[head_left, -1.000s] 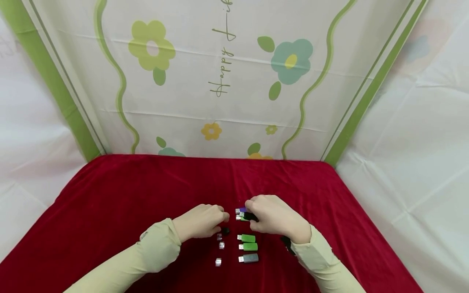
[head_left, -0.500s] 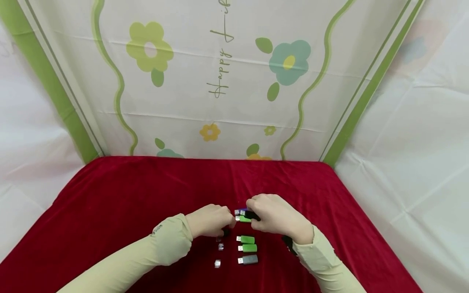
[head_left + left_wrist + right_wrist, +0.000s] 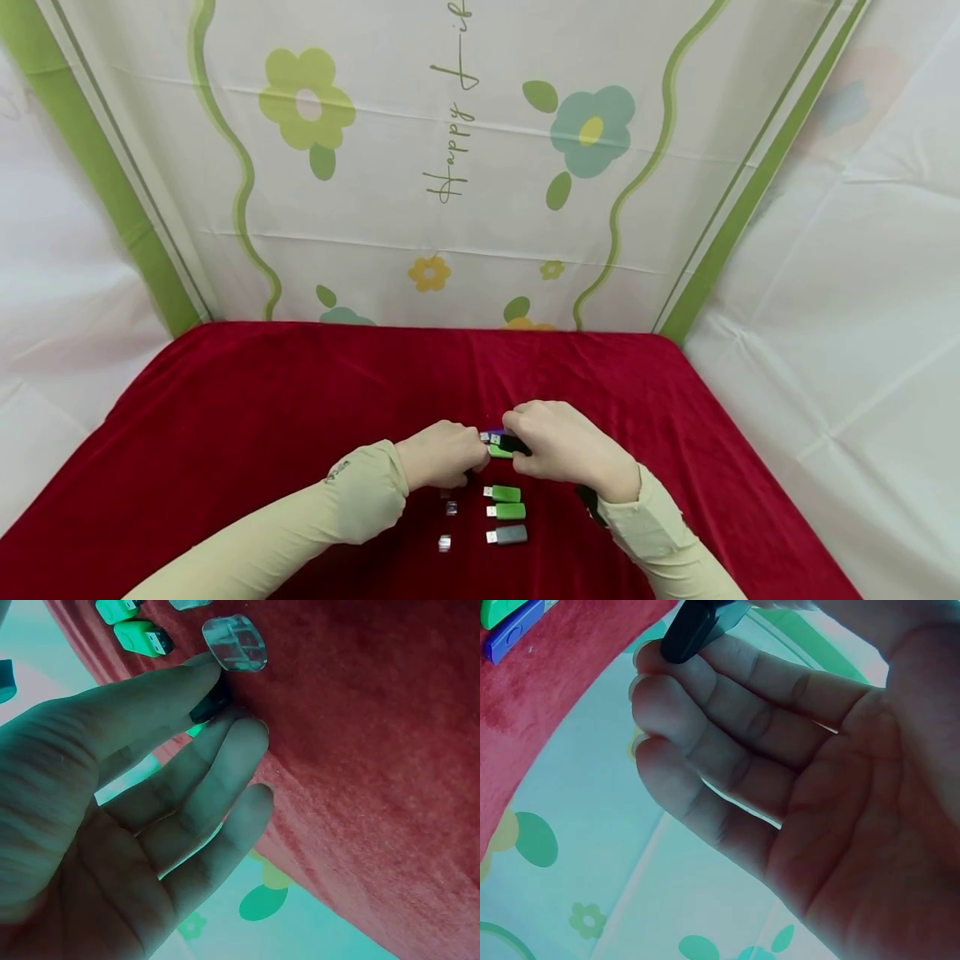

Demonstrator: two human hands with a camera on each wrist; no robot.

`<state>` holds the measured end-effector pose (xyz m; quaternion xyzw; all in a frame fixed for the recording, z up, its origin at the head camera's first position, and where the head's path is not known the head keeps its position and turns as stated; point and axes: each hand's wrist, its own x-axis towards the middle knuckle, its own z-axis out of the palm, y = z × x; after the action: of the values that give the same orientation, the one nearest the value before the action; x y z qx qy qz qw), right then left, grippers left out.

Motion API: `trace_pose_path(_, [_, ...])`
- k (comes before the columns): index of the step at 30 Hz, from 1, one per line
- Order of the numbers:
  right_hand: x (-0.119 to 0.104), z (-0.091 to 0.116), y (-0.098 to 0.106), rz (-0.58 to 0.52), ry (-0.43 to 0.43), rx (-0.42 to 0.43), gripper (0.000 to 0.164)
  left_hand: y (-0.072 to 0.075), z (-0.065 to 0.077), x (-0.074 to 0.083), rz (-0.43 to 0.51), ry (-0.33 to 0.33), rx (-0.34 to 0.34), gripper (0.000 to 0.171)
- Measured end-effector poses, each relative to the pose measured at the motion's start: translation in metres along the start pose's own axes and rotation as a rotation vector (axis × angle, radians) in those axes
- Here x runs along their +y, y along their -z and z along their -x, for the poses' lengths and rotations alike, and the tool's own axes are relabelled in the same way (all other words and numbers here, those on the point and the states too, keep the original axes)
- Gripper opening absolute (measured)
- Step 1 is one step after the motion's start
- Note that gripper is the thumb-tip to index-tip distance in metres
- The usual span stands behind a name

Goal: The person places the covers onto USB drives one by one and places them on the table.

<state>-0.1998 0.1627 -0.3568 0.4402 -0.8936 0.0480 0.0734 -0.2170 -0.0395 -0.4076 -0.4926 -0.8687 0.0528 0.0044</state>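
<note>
My right hand (image 3: pixel 566 446) pinches a black USB stick (image 3: pixel 694 630) between thumb and fingertips, its metal plug pointing left. My left hand (image 3: pixel 442 454) is close to that plug. In the left wrist view its thumb and index finger pinch a small black cap (image 3: pixel 211 701), partly covered by the fingers. Just past the fingertips a clear plastic cap (image 3: pixel 235 643) lies on the cloth. Under the black stick a purple USB stick (image 3: pixel 516 630) and a bright green one (image 3: pixel 500 452) lie side by side, partly hidden by the hands.
Nearer on the red cloth (image 3: pixel 337 375) lie a green USB stick (image 3: pixel 507 493), another green stick (image 3: pixel 511 512) and a grey one (image 3: pixel 512 535), plugs leftward. Left of them are clear caps (image 3: pixel 445 543). A white, flower-printed curtain (image 3: pixel 450 125) stands behind the table.
My left hand has moved right, toward the black USB stick, and now covers part of the green stick's plug. The right hand stays almost in place with the black stick.
</note>
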Motion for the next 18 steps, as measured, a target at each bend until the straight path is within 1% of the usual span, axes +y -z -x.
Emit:
trace_pose_path(6, [0.0001, -0.0002, -0.0007, -0.008, -0.001, -0.002, 0.023, -0.0040, -0.0024, 0.0004, -0.065, -0.010, 0.055, 0.038])
trace_pose_path(12, [-0.0015, 0.0001, -0.0005, -0.007, -0.001, -0.006, 0.024, -0.0091, -0.0057, 0.0004, -0.121, -0.024, 0.062, 0.030])
trace_pose_path(15, [-0.0023, 0.0001, -0.0002, -0.006, 0.001, -0.005, 0.024, -0.0083, -0.0052, 0.0012, -0.126, -0.027, 0.061, 0.031])
trace_pose_path(18, [-0.0026, 0.0001, 0.0003, -0.004, 0.001, -0.004, 0.025, -0.0055, -0.0028, 0.0020, -0.108, -0.032, 0.073, 0.037])
